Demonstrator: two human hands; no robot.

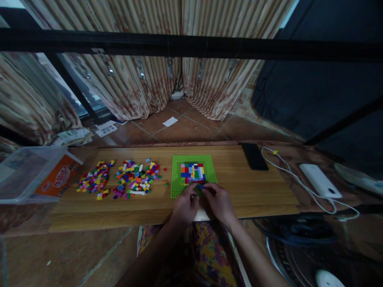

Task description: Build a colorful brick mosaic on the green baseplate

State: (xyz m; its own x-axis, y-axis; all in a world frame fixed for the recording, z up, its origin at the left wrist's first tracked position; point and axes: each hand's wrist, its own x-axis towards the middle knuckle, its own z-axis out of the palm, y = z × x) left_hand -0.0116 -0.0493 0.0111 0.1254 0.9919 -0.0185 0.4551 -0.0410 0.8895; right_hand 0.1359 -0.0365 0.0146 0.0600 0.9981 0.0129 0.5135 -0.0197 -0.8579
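Note:
A green baseplate (176,183) lies on the wooden board, with a patch of multicoloured toy bricks (192,173) built up on its middle. At the plate's near edge both hands are close together. My left hand (186,204) has its thumb and fingers bent in a pinch over the plate; whatever is between them is too small to make out. My right hand (220,202) is pinched at a small blue brick (201,186), close to the left fingertips. The fingers partly hide the near part of the built patch.
Loose bricks lie in two piles on the left, a far-left pile (95,177) and a wider pile (137,177). Beyond them is a clear plastic box (26,171). To the right are a black phone (254,156), a white power bank (320,180) and a cable (299,181).

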